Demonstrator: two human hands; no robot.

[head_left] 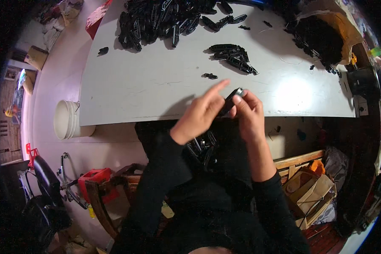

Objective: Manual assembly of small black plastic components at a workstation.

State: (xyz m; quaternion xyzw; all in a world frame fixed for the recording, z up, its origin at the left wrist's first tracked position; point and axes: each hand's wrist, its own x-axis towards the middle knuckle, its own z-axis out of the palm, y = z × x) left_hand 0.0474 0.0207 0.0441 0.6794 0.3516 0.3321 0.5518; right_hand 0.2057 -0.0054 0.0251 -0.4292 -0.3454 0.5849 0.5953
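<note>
A slim black piece with a silvery end [229, 103] is held slantwise just over the table's near edge. My right hand [250, 111] pinches it near the silvery end between thumb and fingers. My left hand [200, 113] is at its lower part, index finger stretched out, the other fingers curled against the piece; part of their grip is hidden. Beyond my hands lie a small black part [209, 76] and a little stack of long black pieces [233, 57]. More black and silvery pieces [202, 148] rest on my lap, below my left wrist.
A large heap of black pieces [156, 21] covers the far left of the white table [135, 84]. At the far right, an opened bag [347, 31] spills small black parts. A white bucket [65, 120] stands left of the table, and a cardboard box [309, 190] sits at the lower right.
</note>
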